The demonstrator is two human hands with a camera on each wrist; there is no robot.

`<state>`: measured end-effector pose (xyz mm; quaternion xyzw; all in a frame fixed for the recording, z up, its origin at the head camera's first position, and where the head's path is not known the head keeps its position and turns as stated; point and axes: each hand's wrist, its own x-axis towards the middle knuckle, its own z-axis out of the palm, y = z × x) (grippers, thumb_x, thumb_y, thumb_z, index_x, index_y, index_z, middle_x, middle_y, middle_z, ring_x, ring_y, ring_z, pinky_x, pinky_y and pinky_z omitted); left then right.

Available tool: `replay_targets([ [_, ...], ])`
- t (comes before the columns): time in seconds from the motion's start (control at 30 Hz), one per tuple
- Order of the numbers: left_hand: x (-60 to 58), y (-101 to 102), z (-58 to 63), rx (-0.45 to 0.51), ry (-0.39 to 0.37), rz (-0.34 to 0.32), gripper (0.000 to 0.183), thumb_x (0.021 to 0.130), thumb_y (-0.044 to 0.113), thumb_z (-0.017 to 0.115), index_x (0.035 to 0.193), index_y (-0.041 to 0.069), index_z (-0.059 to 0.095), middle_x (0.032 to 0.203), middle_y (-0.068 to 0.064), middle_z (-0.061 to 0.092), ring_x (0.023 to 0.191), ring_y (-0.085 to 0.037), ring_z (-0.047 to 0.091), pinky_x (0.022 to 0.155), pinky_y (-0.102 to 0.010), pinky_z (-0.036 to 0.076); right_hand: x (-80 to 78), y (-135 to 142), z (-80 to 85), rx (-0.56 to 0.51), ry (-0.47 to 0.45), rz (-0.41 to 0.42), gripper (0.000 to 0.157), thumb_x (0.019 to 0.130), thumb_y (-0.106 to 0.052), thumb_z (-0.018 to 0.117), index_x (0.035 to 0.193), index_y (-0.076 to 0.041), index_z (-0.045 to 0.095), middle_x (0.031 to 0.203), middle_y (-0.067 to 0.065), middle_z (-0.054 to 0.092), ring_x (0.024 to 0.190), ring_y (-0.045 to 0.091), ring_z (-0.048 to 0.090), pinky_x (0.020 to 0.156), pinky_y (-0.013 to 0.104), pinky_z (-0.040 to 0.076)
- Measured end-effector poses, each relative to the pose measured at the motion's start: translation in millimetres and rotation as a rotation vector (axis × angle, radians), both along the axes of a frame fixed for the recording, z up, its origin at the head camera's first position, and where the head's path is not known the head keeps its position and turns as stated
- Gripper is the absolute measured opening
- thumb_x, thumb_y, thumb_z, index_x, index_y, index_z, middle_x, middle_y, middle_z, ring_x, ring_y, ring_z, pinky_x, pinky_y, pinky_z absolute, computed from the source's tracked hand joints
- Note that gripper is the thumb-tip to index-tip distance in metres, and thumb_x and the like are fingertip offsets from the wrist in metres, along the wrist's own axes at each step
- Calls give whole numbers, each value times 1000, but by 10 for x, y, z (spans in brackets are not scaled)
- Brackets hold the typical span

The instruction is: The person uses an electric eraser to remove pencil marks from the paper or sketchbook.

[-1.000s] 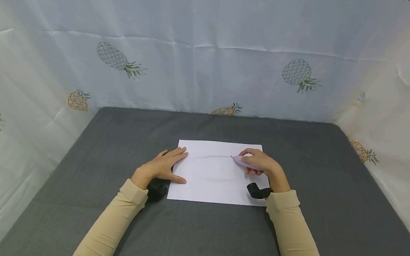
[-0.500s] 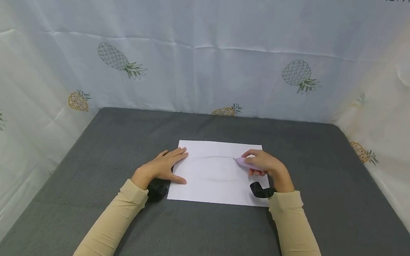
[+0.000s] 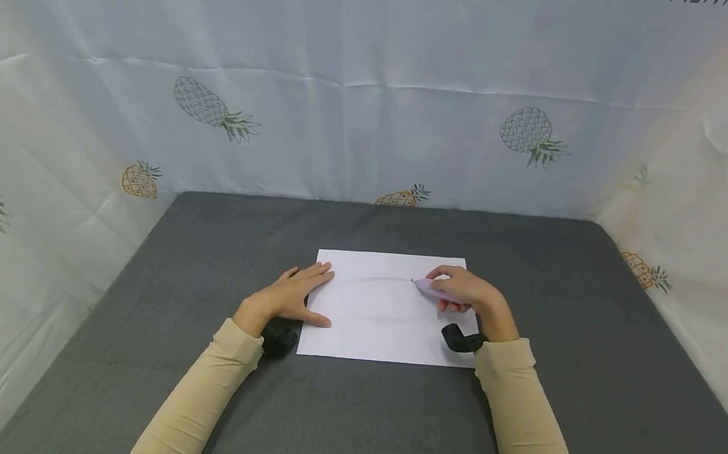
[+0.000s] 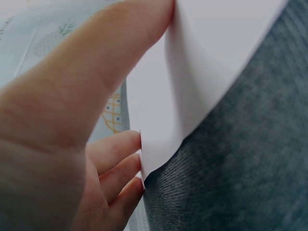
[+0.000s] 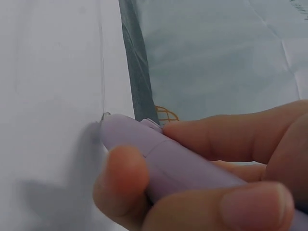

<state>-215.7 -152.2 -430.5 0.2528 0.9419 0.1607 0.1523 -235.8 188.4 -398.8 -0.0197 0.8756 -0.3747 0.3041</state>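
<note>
A white sheet of paper (image 3: 369, 327) lies on the dark grey cloth, with a faint thin line across its upper part. Over its left edge my left hand (image 3: 291, 294) spreads, fingertips and thumb resting on the paper. In the left wrist view the paper (image 4: 207, 43) bulges slightly near the thumb. My right hand (image 3: 464, 290) grips a smooth lavender pen-like tool (image 5: 187, 166) with a small raised piece on its side. Its tiny dark tip touches the paper where the line ends. The tool's exact kind is unclear, and its rear end is hidden by the hand.
The grey-covered table (image 3: 349, 418) stretches around the paper. Behind it hangs a pale curtain (image 3: 358, 134) printed with pineapples, and similar cloth closes both sides. A black wrist-worn device (image 3: 460, 338) sits by the right cuff, another (image 3: 279, 340) by the left.
My right hand and the lavender tool shifted slightly right, then back slightly left along the line. The left hand and paper stay put.
</note>
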Motion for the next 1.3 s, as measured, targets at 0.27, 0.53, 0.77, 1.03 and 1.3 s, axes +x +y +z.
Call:
replay_targets([
  [0.27,-3,3,15,0,4,4,98,77,49,76,152,7,29,163,-13,21,151,-33,20,121,-62,12,13,4,32,0,1,10,38,98,-22,43,133,-7,46,57,-1,56,44,7,39,45,19,32],
  [0.53,4,-2,3,-3,4,2,98,77,49,76,151,7,29,163,-13,21,151,-33,21,121,-62,13,12,-52,-6,-24,21,-24,37,98,-22,43,132,-7,46,57,-2,57,43,7,40,44,19,33],
  [0.77,14,-7,5,5,-16,5,98,78,48,76,152,7,28,163,-13,19,151,-33,20,121,-62,12,24,-24,27,33,-6,18,37,98,-21,43,133,-7,47,58,-1,55,45,8,38,45,19,32],
  [1.03,14,-17,-1,5,-10,5,98,77,49,76,152,8,28,163,-13,20,151,-33,20,121,-62,12,28,-76,5,-13,31,-11,36,97,-21,44,131,-6,47,57,-1,55,44,8,39,44,19,31],
  [1.3,7,-12,0,4,-10,6,98,77,49,76,152,8,28,163,-13,19,152,-33,19,121,-62,12,27,-74,15,5,12,-4,37,98,-23,45,132,-7,47,58,-1,55,45,8,39,45,20,31],
])
